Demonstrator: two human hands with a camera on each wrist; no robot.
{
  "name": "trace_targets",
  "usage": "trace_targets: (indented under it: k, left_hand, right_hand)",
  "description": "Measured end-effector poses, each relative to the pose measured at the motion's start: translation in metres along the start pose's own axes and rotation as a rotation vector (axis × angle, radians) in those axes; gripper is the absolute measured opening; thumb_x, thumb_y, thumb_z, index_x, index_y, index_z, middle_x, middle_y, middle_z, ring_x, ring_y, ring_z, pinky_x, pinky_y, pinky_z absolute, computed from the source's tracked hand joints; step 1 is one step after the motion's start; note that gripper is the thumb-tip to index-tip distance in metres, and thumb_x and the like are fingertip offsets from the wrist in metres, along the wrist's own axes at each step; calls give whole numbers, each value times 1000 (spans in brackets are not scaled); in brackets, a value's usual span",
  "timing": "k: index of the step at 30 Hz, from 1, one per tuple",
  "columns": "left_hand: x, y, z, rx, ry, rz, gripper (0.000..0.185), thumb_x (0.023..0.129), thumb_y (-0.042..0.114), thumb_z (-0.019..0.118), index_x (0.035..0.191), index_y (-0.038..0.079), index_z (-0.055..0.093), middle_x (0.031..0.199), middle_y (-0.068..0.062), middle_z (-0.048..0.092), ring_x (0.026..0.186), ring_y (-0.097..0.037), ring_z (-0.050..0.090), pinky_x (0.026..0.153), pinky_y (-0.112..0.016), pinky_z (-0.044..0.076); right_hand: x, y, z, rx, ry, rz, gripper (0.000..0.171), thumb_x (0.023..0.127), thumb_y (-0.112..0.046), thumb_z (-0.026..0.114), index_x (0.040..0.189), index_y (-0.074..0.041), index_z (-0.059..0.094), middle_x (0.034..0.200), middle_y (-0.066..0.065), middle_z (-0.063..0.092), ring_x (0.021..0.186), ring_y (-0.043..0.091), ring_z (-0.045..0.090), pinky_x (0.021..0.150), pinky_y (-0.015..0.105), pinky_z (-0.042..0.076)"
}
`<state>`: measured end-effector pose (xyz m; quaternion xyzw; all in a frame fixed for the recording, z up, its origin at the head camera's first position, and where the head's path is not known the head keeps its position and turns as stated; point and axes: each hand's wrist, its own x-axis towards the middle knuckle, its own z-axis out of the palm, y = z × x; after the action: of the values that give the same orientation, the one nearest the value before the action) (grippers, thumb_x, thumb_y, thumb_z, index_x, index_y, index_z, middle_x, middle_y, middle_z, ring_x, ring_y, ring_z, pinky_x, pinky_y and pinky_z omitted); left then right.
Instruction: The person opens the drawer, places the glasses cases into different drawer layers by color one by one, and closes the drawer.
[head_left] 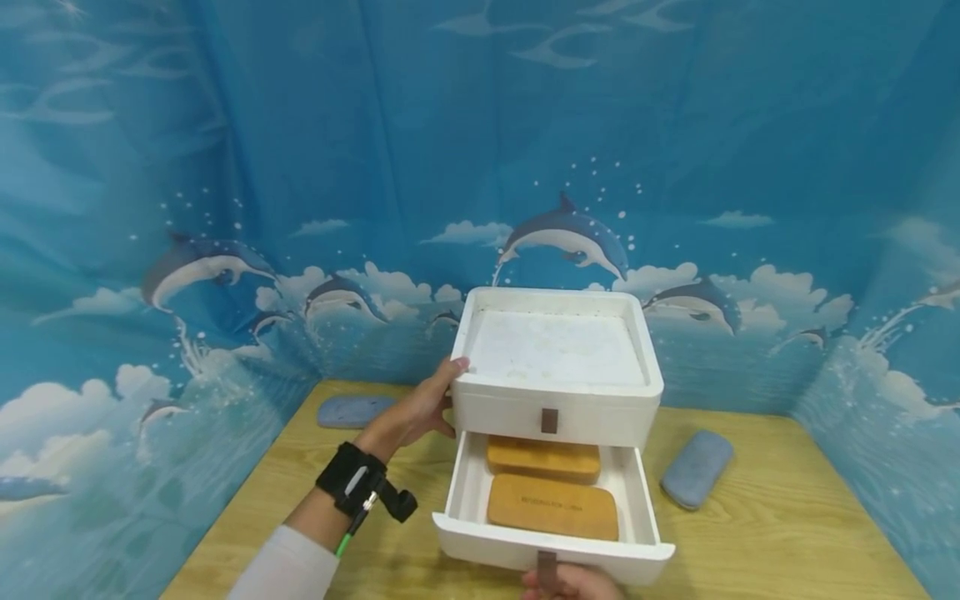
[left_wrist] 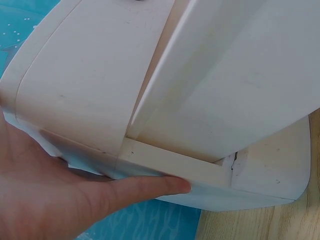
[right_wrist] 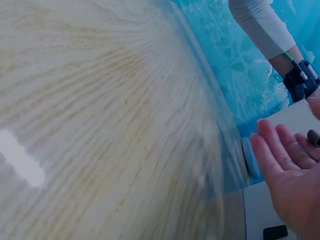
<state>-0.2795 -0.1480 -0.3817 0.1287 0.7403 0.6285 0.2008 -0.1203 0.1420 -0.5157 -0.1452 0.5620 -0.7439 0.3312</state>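
A white two-tier drawer unit (head_left: 555, 412) stands on the wooden table. Its lower drawer (head_left: 487, 542) is pulled out, and the upper one is closed. Inside the lower drawer lie two rounded oblong orange cases, the front case (head_left: 552, 506) with dark print and the rear case (head_left: 543, 458) partly under the upper tier. My left hand (head_left: 429, 404) rests against the unit's left side, a fingertip at the top rim; in the left wrist view the thumb (left_wrist: 150, 190) lies straight along its edge. Below the drawer front, my right hand (head_left: 577, 581) holds the brown pull tab (head_left: 548, 573).
A grey-blue oblong case (head_left: 697, 469) lies on the table right of the unit. Another grey-blue case (head_left: 352, 411) sits at the back left, behind my left forearm. A blue dolphin-print curtain (head_left: 420, 167) surrounds the table (head_left: 780, 517) at the back and sides.
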Motion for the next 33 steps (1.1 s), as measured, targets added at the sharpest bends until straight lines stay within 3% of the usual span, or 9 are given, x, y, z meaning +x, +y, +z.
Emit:
trace_targets:
  k: [3,9,16,23,29,33]
  left_hand:
    - [1,-1,1,-1,2,0,75,105,68,31,166,34,4,169,-17,21,151,-52,32,92,-72,52]
    - [2,-3,2,-8,-9,5,75,106,66,30,167,32,1,170,-18,17,152,-54,29,95,-79,45]
    - [2,1,2,4,-4,9,77,105,67,31,167,34,-2,171,-18,12,153,-55,25,97,-85,38]
    - [0,1,2,7,-11,9,76,105,67,31,167,33,1,170,-17,16,153,-53,28,96,-80,44]
    - [0,-1,2,2,-11,10,74,106,66,30,167,33,1,171,-17,15,153,-53,28,96,-79,45]
    - [1,-1,1,4,-5,11,75,106,66,30,167,33,1,170,-17,17,153,-53,29,94,-77,48]
  right_hand:
    - [-4,-5,3,-63,14,-38,52,101,-22,62,125,24,56,107,4,80,96,8,75,84,23,59]
    - [-6,-11,13,-196,138,-66,56,105,-34,56,106,20,68,102,10,79,92,7,75,79,22,59]
    - [-5,-15,24,-350,278,-100,50,107,-31,53,94,13,73,80,-5,76,76,3,71,69,21,57]
    - [-5,-19,28,-403,279,-129,46,108,-23,50,87,11,73,66,-11,62,60,-1,60,54,20,51]
    - [-3,-18,25,-458,275,-212,43,108,-16,48,84,10,73,73,5,74,64,-2,61,56,22,53]
    - [-1,-19,22,-516,255,-264,42,109,-13,46,84,8,73,82,17,77,74,-3,66,66,22,54]
